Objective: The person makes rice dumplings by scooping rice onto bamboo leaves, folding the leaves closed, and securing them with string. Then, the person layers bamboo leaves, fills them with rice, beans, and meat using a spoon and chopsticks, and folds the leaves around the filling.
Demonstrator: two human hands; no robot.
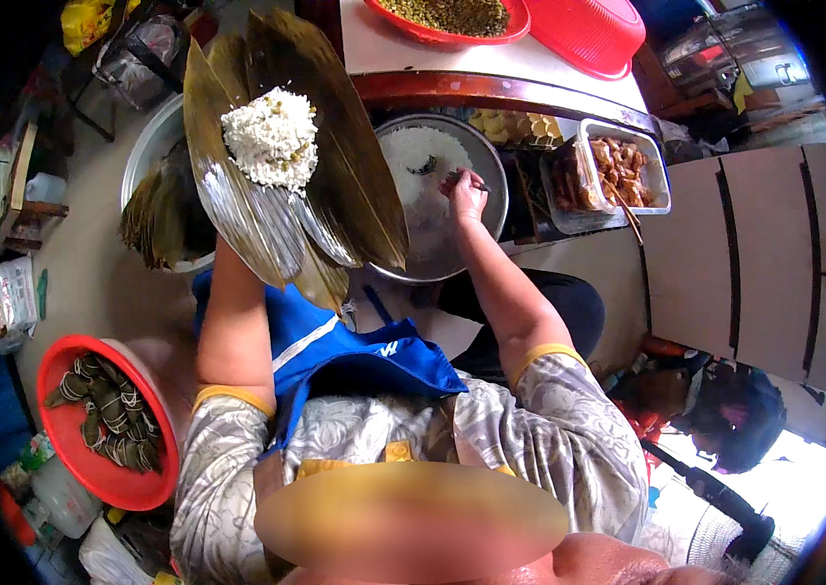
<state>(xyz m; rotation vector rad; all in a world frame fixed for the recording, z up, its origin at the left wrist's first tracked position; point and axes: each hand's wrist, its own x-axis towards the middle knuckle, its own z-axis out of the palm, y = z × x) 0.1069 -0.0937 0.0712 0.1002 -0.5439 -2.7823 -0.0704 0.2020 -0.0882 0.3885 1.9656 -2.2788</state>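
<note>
Broad, overlapping bamboo leaves [354, 190] are spread at the upper left, bearing a mound of white rice [270, 139] dotted with green beans. My left forearm reaches up beneath them; the leaves hide my left hand. At the centre, my right hand [466, 193] is closed on the handle of a dark utensil, probably a spoon, over a large metal basin [502, 212] of rice. A dark curved part, seemingly the spoon's bowl, shows in the rice. Behind my left arm, more leaves [164, 212] stand in a metal basin [136, 157].
A plastic container [665, 205] of meat pieces with chopsticks [629, 212] lies right of the rice. Above, a white table [413, 62] holds a red tray [442, 36] of green beans and a red basket [588, 36]. Tied leaf dumplings [109, 413] fill a red basin [65, 468] lower left.
</note>
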